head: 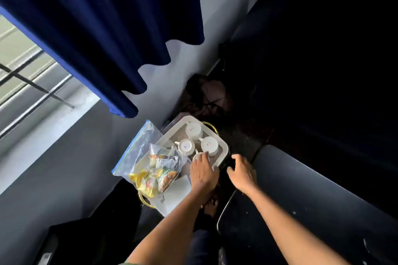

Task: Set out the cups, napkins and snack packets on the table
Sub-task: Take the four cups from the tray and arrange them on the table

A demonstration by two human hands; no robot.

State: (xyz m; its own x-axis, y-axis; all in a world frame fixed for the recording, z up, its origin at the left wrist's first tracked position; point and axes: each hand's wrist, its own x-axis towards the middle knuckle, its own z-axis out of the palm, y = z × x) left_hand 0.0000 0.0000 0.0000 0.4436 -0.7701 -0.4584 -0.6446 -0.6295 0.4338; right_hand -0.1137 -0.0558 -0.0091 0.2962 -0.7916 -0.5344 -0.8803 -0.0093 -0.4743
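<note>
From the head camera I look down at a white tray [224, 146] set low by the grey wall, with three white cups [193, 130] standing upside down on its mesh liner: one at the far end, one [185, 146] toward the left edge, one [209, 144] toward the right. A fourth cup [199, 156] sits at the near edge of the tray, and my left hand [203, 172] lies over it, fingers [204, 157] curled down round its top so that I grip it. My right hand [242, 173] hovers just beside the tray's near right corner, its fingers [237, 158] loosely bent and spread apart, holding nothing; whether they touch the tray I cannot tell.

Just left of the tray lies a clear zip bag [137, 148] with a blue seal strip, and leaning on it a second clear bag holding the snack packets [155, 176], yellow, green and orange. Beneath the packets white napkins [176, 193] lie flat, partly under my left wrist.

A dark blue curtain [97, 28] hangs above, and a dark table [323, 200] runs along my right.
</note>
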